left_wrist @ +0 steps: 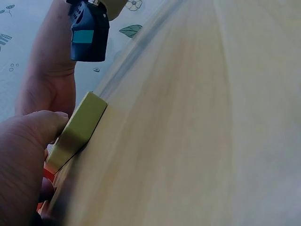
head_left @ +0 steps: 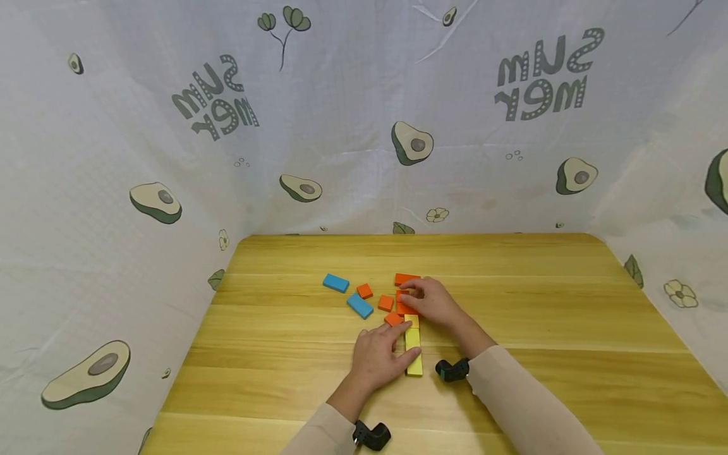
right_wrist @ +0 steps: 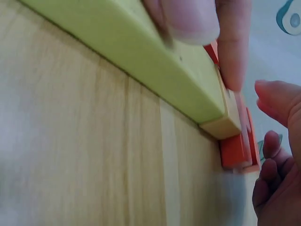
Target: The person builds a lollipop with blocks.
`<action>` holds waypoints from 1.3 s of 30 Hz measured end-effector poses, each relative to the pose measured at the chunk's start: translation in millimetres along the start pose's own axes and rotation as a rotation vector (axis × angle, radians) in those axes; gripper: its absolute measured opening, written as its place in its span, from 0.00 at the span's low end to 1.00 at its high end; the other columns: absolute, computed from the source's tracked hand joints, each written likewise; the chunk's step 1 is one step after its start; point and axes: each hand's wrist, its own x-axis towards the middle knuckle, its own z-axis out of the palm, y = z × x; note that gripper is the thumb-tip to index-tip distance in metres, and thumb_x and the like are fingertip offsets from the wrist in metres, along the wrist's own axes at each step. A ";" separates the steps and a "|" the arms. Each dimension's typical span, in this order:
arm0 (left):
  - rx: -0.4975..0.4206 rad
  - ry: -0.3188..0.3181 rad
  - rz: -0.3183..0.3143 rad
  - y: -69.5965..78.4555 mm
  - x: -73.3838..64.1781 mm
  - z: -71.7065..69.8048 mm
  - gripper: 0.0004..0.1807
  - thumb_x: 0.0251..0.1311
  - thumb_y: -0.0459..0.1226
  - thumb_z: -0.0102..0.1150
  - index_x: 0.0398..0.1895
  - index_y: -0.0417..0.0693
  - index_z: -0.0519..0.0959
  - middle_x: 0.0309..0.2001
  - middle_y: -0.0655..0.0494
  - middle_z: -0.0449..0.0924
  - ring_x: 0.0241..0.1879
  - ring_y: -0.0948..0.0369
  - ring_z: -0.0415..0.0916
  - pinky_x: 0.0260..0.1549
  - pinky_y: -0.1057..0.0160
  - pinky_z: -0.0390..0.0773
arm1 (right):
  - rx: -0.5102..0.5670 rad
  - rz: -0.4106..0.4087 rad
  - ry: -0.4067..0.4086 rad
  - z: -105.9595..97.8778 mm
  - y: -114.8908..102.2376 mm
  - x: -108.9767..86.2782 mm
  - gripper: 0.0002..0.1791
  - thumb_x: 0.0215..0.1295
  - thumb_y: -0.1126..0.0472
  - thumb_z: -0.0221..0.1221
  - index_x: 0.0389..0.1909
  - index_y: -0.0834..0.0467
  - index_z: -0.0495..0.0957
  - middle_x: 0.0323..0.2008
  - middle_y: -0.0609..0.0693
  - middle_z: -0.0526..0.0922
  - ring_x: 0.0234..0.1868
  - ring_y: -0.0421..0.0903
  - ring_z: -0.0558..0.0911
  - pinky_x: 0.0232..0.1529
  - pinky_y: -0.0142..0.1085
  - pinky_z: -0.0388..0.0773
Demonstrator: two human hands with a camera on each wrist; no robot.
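Yellow blocks form a line: a long yellow block [head_left: 413, 354] nearest me and a small pale-yellow block [head_left: 411, 321] at its far end. My left hand [head_left: 375, 357] rests beside them, its thumb on the long block and its index finger reaching over the small one. Red blocks [right_wrist: 235, 150] continue the line beyond the pale one. Bent loosely over these is my right hand [head_left: 435, 303], thumb and index finger apart. In the right wrist view its thumb tip shows bare above the row. Another red block [head_left: 406, 279] lies just past the right fingers.
To the left of the row lie two blue blocks [head_left: 336, 282] and several small orange squares [head_left: 385, 303]. One orange square [head_left: 392, 319] sits right at the left fingertips. The wooden table [head_left: 540, 303] backs onto a printed cloth [head_left: 352, 114] along its far edge and sides.
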 end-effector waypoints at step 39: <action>0.012 0.046 0.028 0.1 -1.2 1.6 0.29 0.66 0.65 0.54 0.65 0.68 0.79 0.43 0.66 0.86 0.50 0.64 0.83 0.40 0.60 0.71 | -0.197 -0.060 -0.042 8.8 -23.8 9.3 0.17 0.63 0.49 0.70 0.46 0.56 0.87 0.36 0.47 0.83 0.44 0.51 0.73 0.46 0.43 0.67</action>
